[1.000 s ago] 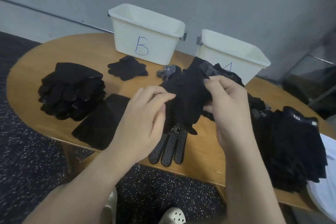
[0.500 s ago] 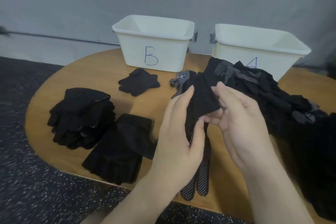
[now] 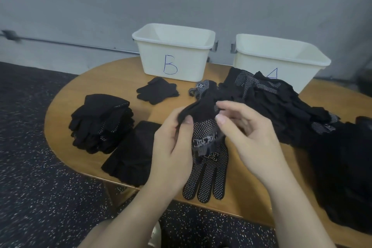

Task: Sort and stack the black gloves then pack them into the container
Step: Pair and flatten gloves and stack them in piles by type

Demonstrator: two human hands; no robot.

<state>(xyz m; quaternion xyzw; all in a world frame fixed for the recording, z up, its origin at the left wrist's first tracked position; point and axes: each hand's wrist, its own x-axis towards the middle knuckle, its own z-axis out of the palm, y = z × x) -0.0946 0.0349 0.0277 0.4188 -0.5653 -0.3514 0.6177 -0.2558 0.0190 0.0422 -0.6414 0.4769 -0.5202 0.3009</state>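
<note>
Left hand [image 3: 173,147]: raised over table [image 3: 80,86], thumb and fingers pinching glove [image 3: 203,110]. Right hand [image 3: 247,137]: palm inward, fingers curled, pinching same glove's other edge.

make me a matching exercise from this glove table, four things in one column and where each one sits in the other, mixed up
Things:
1. bin marked B
2. tall glove stack
3. dotted glove
4. loose glove heap

Places:
a. near table edge, under the hands, fingers pointing toward the person
b. far side of the table, left of the other bin
c. left part of the table
d. in front of the right bin

Pairs: 1-b, 2-c, 3-a, 4-d
</note>
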